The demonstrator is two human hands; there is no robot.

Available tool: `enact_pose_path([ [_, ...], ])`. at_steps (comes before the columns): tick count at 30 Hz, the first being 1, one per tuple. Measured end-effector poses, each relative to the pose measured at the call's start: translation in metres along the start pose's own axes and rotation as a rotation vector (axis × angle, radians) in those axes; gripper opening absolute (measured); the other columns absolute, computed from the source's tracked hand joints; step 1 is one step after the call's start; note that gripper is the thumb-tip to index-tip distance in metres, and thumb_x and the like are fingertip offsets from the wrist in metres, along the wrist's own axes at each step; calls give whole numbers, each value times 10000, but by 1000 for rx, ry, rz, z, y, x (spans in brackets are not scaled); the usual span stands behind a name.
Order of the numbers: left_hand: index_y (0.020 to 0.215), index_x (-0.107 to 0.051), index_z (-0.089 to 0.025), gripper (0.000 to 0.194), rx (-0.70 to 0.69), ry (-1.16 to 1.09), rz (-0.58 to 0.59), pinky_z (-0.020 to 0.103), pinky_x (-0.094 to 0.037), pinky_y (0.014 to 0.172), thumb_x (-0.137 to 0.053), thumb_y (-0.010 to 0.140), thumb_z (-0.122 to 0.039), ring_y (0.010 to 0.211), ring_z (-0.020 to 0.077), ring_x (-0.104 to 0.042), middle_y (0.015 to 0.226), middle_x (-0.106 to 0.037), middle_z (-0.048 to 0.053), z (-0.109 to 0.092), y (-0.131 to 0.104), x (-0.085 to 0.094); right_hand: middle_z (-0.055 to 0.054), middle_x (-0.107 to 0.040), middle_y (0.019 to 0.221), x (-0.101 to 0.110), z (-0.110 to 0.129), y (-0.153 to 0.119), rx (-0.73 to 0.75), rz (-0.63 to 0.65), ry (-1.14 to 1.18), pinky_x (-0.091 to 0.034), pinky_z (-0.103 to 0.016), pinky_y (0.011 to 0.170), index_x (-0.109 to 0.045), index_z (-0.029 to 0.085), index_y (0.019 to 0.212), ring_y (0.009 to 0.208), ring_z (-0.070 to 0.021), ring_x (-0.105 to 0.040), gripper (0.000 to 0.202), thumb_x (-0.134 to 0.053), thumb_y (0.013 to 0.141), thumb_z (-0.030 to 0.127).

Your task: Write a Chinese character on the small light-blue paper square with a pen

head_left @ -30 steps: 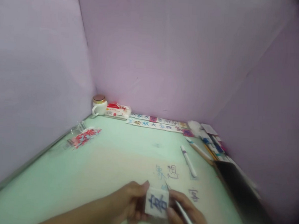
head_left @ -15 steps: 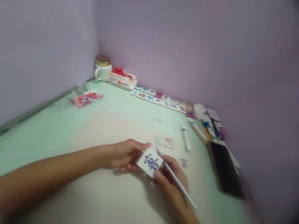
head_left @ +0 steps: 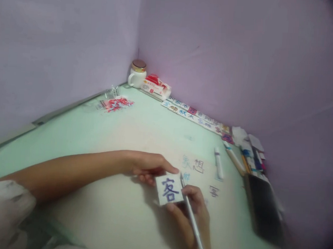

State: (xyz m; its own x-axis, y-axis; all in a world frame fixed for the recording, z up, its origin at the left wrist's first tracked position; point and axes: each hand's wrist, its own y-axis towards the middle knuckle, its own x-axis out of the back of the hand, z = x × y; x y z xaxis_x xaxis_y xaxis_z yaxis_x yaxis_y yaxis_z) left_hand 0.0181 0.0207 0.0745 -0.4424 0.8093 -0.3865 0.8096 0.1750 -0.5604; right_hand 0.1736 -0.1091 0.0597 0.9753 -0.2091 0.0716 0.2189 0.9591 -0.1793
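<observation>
A small white square card (head_left: 159, 190) with a purple handwritten character faces me over the table. My left hand (head_left: 149, 166) is closed at its upper left edge, its thumb stretched along the top and the other fingers curled, partly hidden behind it. From the right, my right hand (head_left: 196, 212) supports the card's lower edge and right side with thumb and fingertips. The same hand also grips a slim silver craft knife (head_left: 193, 218), held like a pen. Its pointed tip lies up beside the card's top right corner, near my left thumb.
Handwritten characters (head_left: 198, 165) mark the pale sheet beyond my hands. A white marker (head_left: 218, 163), a black flat device (head_left: 263, 209) and pens (head_left: 246, 161) lie right. Lettered cards (head_left: 182, 112), a tissue pack (head_left: 156, 88), a lidded mug (head_left: 137, 77) and a red-and-white bag (head_left: 118, 104) stand farther back.
The view has swung left, so the background sits farther right. The card has turned more upright in my hands, its character now level. Both hands still hold it, and the knife stays in my right hand.
</observation>
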Motion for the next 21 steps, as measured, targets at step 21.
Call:
enact_pose_path([
  [21, 990, -650, -147, 461, -308, -29, 9, 199, -413, 501, -742, 550, -247, 640, 120, -531, 780, -615, 20, -6, -9, -2, -10, -615, 784, 13, -11, 11, 752, -87, -359, -461, -289, 628, -560, 254, 883, 704, -176, -603, 167, -581, 768, 134],
])
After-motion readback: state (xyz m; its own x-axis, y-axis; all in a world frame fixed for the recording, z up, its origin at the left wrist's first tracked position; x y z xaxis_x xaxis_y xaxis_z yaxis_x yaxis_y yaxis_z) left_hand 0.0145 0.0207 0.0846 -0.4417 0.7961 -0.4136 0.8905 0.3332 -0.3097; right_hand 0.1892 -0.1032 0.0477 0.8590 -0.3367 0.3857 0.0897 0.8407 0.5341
